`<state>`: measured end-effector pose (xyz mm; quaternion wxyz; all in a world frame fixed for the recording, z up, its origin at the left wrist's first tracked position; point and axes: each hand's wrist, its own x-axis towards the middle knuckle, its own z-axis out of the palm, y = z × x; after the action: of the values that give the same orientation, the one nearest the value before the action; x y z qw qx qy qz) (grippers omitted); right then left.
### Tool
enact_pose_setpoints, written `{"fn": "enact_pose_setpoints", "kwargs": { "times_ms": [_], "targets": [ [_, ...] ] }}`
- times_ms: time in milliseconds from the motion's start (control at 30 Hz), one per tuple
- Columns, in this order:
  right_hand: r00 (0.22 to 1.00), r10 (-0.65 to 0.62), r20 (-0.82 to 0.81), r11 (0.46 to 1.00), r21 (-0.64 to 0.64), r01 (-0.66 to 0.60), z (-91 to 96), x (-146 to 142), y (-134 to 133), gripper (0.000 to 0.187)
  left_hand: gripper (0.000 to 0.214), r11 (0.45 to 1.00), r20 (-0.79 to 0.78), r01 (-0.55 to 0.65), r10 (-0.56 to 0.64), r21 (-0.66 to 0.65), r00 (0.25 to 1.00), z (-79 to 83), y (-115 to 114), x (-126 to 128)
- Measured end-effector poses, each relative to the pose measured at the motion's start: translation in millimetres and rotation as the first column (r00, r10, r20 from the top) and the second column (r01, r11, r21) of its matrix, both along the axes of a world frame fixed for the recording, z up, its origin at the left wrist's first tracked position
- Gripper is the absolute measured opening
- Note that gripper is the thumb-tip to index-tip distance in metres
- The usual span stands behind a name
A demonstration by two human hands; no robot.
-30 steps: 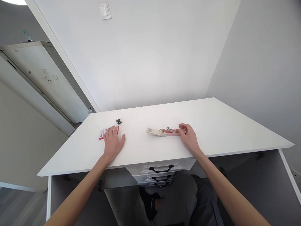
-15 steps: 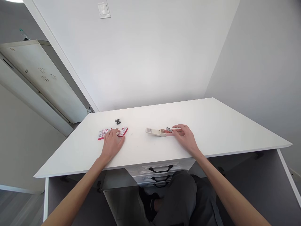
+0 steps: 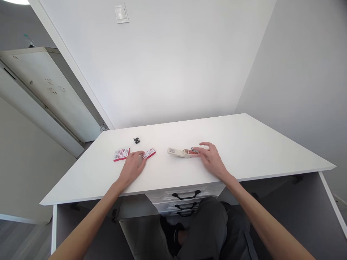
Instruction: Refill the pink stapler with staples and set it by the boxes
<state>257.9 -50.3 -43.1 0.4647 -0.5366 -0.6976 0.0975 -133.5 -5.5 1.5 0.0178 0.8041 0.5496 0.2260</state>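
Note:
My left hand [image 3: 132,167] rests on the white desk with a small red-and-white box [image 3: 149,154] between its thumb and fingertips. Just left of it lie more red-and-white boxes [image 3: 121,154], side by side. A narrow pink case [image 3: 194,155] lies folded open, its cream lid [image 3: 175,152] pointing left with a printed label on it. My right hand [image 3: 213,160] is over the case and covers its right part. Its lower fingers close on a small silver metal piece [image 3: 194,150] at the case, while one finger stretches out above.
A small black clip-like object [image 3: 136,140] lies behind the boxes. The white desk [image 3: 244,144] meets a wall at the back. Drawers with black handles [image 3: 186,195] are below the front edge, and my legs are under it.
My left hand has slid the small box to the right, away from the other boxes, which now show fully. My right hand has shifted slightly left over the case, onto the silver piece.

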Motion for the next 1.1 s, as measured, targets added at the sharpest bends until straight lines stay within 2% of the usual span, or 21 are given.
{"fn": "enact_pose_setpoints", "kwargs": {
  "times_ms": [233,433,633,733,900,1100],
  "targets": [
    [0.986,-0.082,0.146,0.996,0.034,0.078,5.2,-6.5,-2.6,0.038,0.041,0.999,0.017,0.000,0.000,-0.033,1.000,3.2,-4.5,2.7],
    [0.980,-0.131,0.149,0.989,0.092,0.118,4.4,-7.4,-4.8,0.030,0.041,0.999,0.024,0.006,-0.005,-0.046,1.000,2.2,-4.1,1.5],
    [0.980,-0.094,0.175,0.991,0.110,0.075,2.0,-4.4,-2.7,0.021,0.040,0.999,0.030,-0.003,0.004,-0.048,1.000,2.9,-6.1,2.2],
    [0.985,-0.089,0.149,0.993,0.095,0.076,2.6,-3.5,-2.5,0.021,0.039,0.999,0.033,0.011,-0.010,-0.036,0.999,3.4,-7.2,2.9],
    [0.988,-0.146,0.044,0.989,0.032,0.145,4.7,-2.8,-4.5,0.022,0.039,0.999,0.026,0.023,-0.022,-0.044,0.999,3.4,-7.4,2.9],
    [0.986,-0.139,-0.088,0.989,-0.063,0.134,5.8,0.3,-3.8,0.025,0.040,0.999,0.029,0.029,-0.028,-0.038,0.999,5.9,-8.3,4.6]
  ]
}}
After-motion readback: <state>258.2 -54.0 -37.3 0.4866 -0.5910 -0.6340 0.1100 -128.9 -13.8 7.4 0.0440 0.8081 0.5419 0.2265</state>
